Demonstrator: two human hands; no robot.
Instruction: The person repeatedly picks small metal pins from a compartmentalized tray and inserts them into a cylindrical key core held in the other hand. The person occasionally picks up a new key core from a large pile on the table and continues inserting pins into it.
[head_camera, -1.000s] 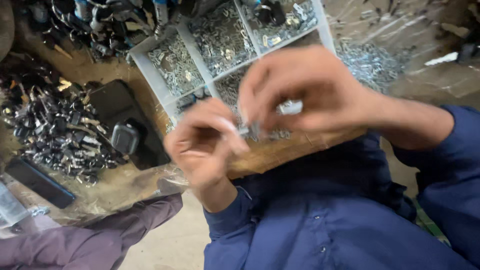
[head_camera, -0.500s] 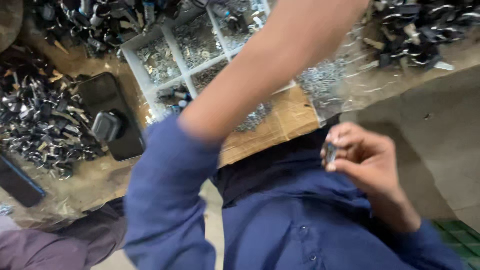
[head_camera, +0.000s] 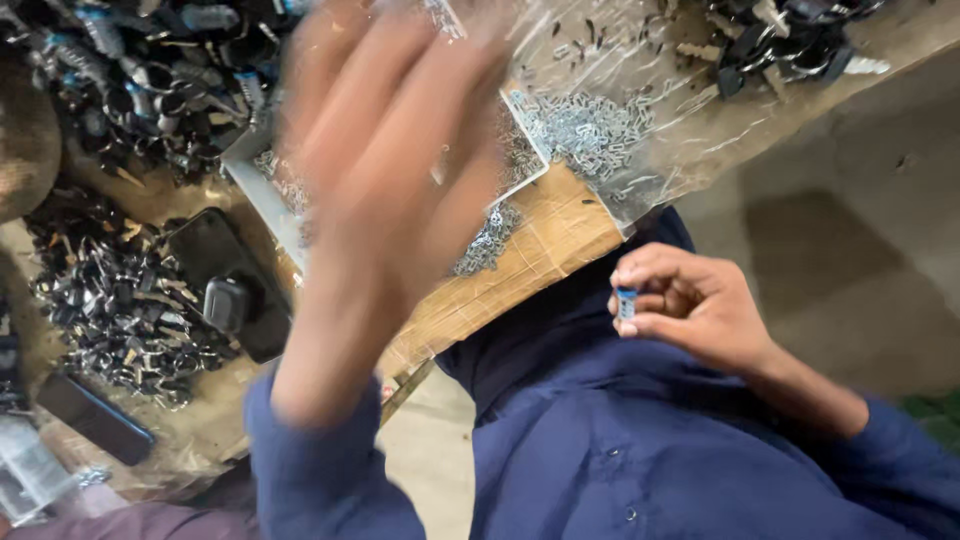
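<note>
We count two hands, one white tray (head_camera: 262, 190) with dividers, and loose metal bits past counting. The part (head_camera: 627, 303) is small and silvery with a blue band, held low, right of the tray. Our right hand (head_camera: 690, 305) is curled tight, pinching that part. Our left hand (head_camera: 395, 150), blurred above the tray, looks spread wide and seems to hold nothing.
</note>
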